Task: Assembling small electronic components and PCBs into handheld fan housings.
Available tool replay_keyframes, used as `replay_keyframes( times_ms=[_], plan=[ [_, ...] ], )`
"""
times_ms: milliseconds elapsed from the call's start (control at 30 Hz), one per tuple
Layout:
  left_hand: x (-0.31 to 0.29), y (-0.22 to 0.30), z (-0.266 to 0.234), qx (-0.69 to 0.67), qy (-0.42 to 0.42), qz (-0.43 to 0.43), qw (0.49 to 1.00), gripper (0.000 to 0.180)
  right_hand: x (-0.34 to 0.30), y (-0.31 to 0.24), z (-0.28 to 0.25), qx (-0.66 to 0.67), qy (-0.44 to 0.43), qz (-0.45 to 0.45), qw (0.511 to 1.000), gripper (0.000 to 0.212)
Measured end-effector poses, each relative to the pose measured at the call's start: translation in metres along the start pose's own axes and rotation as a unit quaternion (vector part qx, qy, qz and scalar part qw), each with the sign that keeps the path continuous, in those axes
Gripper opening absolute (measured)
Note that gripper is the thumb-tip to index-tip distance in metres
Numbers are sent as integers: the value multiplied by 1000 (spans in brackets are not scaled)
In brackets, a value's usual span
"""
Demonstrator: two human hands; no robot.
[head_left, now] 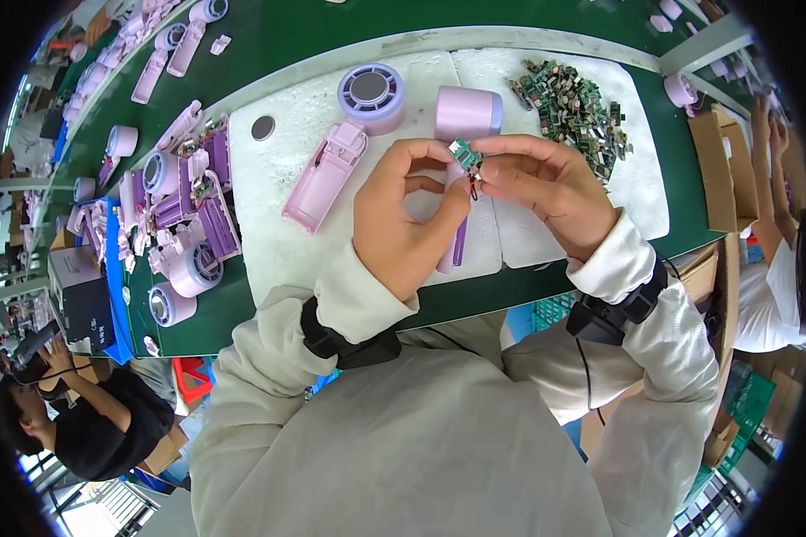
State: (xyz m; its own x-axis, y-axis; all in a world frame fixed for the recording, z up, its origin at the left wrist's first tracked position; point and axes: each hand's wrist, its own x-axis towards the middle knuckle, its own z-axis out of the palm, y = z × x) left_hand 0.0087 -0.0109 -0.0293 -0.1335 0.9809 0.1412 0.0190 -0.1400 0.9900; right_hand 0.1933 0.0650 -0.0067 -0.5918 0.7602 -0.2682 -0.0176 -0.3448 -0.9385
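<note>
A small green circuit board [465, 156] is pinched between the fingertips of my left hand [403, 219] and my right hand [546, 183]. Dark and red wires hang below it. Right behind the board is a pink handheld fan [468, 112], its round head pointing away and its handle partly hidden by my left fingers. Whether those fingers also touch the handle, I cannot tell. Left of my hands lies a second fan with a lilac round head [371, 97] and an open pink handle shell [328, 176]. A heap of green circuit boards [578, 116] lies beyond my right hand.
White foam sheets [273, 201] cover the green table [412, 315]. A grey disc [262, 128] rests at the left on the foam. Several fan parts [188, 206] are piled farther left, beside a blue bin edge [116, 277]. A cardboard box [724, 170] stands right; other people work at both sides.
</note>
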Motion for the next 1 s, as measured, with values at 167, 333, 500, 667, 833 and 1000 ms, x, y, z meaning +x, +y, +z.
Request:
replay_keyframes(
  times_ms=[167,333,500,667,833,1000],
  plan=[
    [2,1,3,-1,6,6,1000,25,1,-3,-3,12,-15,7,1000,37],
    [6,1,2,-27,-7,-6,1000,25,4,-2,-11,13,-34,-13,999,32],
    [8,5,0,-43,-23,-27,998,26,-1,-12,-7,-12,-27,-41,999,30],
    [12,8,-4,-84,-36,-65,994,26,-2,-13,-5,-75,-5,-70,995,30],
    [13,10,-7,-88,-43,-75,992,22,1,-10,-8,-55,-19,-65,996,30],
    [13,10,-9,-70,-42,-63,995,19,3,-8,-8,-42,-27,-79,996,29]
  ],
)
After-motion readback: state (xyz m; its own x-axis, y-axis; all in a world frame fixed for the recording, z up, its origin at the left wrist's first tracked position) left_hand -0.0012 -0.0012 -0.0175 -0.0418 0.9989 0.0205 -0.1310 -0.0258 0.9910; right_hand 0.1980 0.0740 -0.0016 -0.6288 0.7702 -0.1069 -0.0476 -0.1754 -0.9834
